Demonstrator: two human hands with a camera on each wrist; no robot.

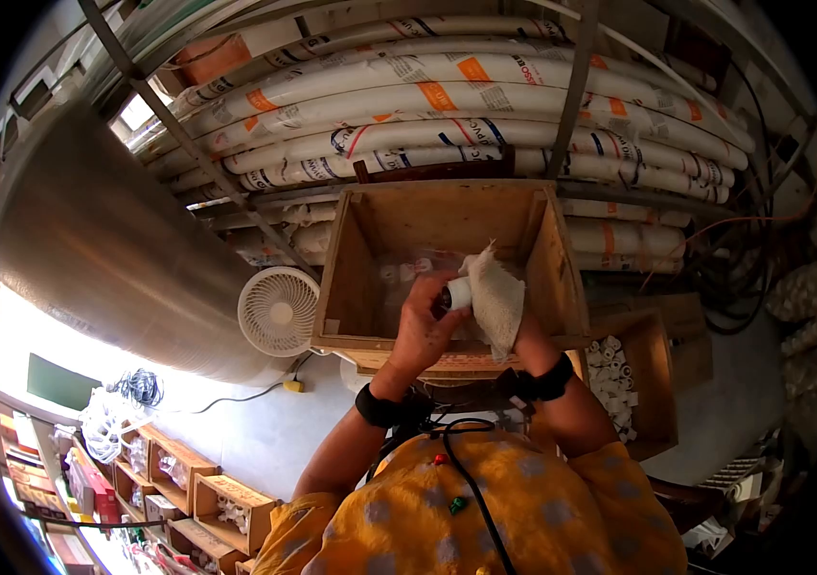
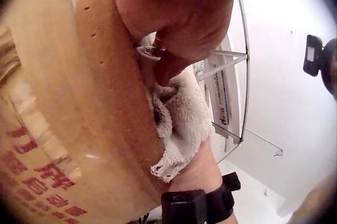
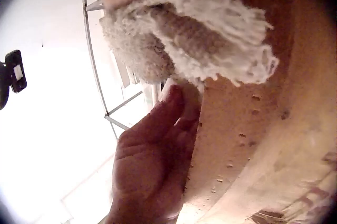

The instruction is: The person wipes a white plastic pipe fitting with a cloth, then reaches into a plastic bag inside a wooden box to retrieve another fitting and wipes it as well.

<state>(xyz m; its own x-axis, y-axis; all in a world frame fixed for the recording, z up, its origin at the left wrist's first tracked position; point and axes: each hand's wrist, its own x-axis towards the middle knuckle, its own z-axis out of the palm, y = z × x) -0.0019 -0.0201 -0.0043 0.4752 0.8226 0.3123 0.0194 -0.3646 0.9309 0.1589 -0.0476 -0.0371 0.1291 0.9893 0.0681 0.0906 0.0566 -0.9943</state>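
Over the wooden crate (image 1: pixel 447 216), my left hand (image 1: pixel 420 324) grips a short white plastic pipe fitting (image 1: pixel 460 292) between thumb and fingers. The fitting's dark opening faces the palm. In my right hand (image 1: pixel 533 345) is a pale, frayed towelling cloth (image 1: pixel 496 299), which drapes over the fingers and hides most of them. The cloth meets the right side of the fitting. From the left wrist, the cloth (image 2: pixel 184 116) hangs by the crate's edge, right below the left fingers. Several clear-wrapped pieces (image 1: pixel 408 270) lie inside the crate.
A round white fan (image 1: pixel 279 311) stands left of the crate. To the right is a wooden box (image 1: pixel 655 383) of small white fittings (image 1: pixel 609 379). Long white pipes (image 1: pixel 379 96) fill the rack behind. A large rolled sheet (image 1: pixel 130 230) leans at left, with wooden bins (image 1: pixel 178 460) below.
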